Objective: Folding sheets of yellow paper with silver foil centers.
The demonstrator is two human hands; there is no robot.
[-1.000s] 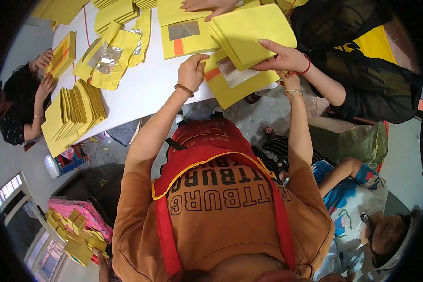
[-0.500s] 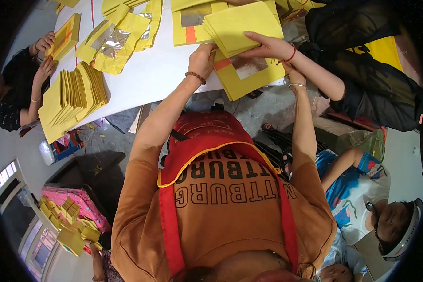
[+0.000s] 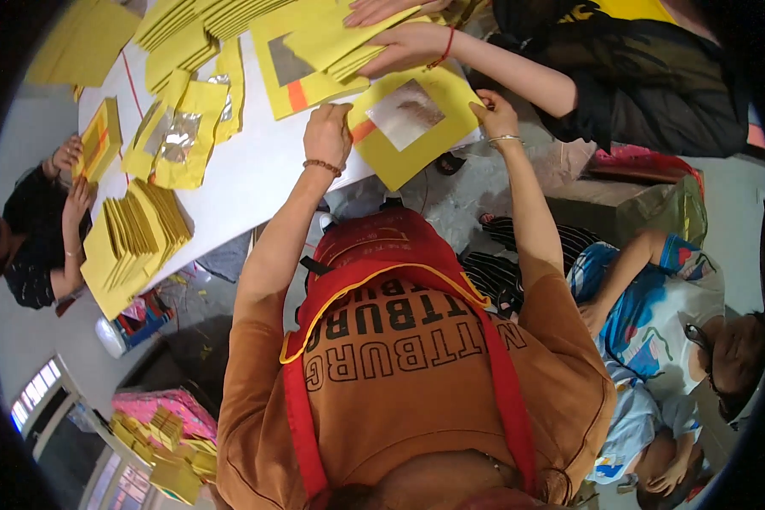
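Observation:
Between my hands is a yellow sheet of joss paper [image 3: 440, 140] with a silver foil square and an orange strip, overhanging the table's near edge. My left hand [image 3: 328, 136] is closed at its left edge, the fingertips partly hidden. At the right corner, my right hand [image 3: 495, 117] pinches the paper between thumb and fingers. Just beyond, a co-worker's hand [image 3: 408, 44] with a red wrist cord holds a folded yellow paper stack [image 3: 336, 38] over another foil-marked pile [image 3: 274, 89]. That person's second hand [image 3: 391, 8] rests on top.
On the white table [image 3: 229, 191] lie crumpled yellow foil papers [image 3: 183, 136] and a fanned stack of folded papers [image 3: 136, 242]. Another person at far left holds a yellow bundle [image 3: 102, 140]. A seated person [image 3: 654, 297] is close on my right.
The co-worker's hand and folded stack have moved left, off the sheet between my hands. My right hand, earlier partly behind that forearm, now shows at the sheet's corner. The view has shifted.

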